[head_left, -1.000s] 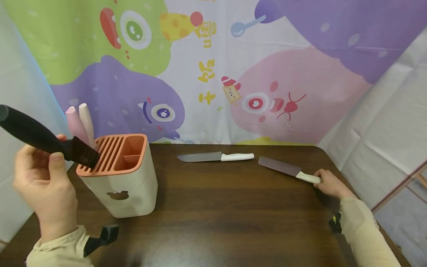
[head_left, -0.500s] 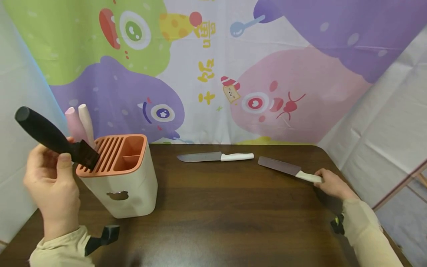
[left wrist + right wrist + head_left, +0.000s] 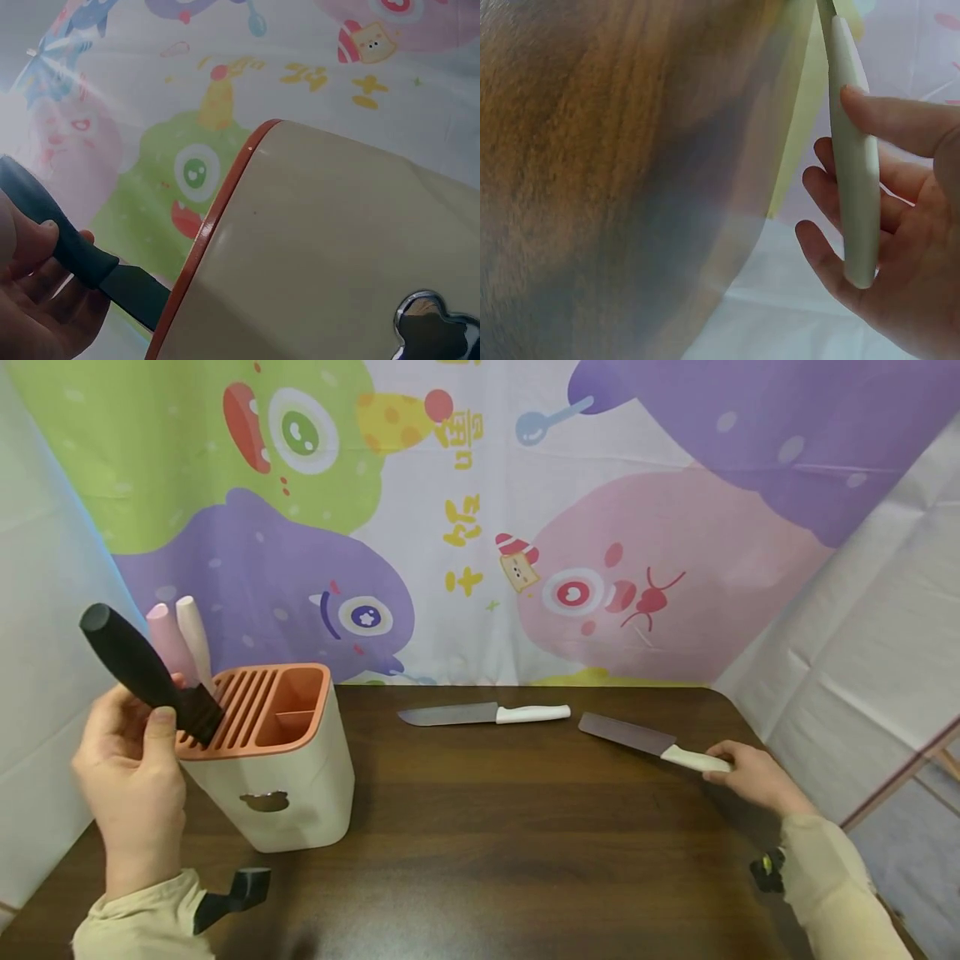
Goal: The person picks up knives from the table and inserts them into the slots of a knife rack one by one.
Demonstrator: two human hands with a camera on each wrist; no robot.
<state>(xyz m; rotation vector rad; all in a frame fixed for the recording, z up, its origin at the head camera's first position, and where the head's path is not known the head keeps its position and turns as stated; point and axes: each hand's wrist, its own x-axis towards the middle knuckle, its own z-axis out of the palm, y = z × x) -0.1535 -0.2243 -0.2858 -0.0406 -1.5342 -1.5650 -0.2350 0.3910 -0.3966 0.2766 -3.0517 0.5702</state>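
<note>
My left hand [image 3: 135, 777] grips a black-handled knife [image 3: 131, 656] between thumb and fingers at the left of the table. The dark blade is partly inside a slot of the cream knife block [image 3: 307, 806] with an orange slotted top; its lower part is hidden. In the left wrist view, the knife handle [image 3: 56, 225] leans away from the block's rim. Far to the right, my right hand [image 3: 761, 781] holds the pale handle of a knife with a dark, square-ended blade [image 3: 626, 732]. The right wrist view has the handle [image 3: 857, 180] between thumb and fingers.
Another knife with a white handle [image 3: 532, 714] lies flat at the back middle of the brown table [image 3: 510, 852]. A pink handle [image 3: 171, 639] and a white handle [image 3: 195, 635] stick up from the block. Behind hangs a cartoon-print cloth [image 3: 450, 635].
My left hand has moved right toward the block, and the black knife handle has tilted more upright. My right hand has shifted slightly right, staying on the pale handle.
</note>
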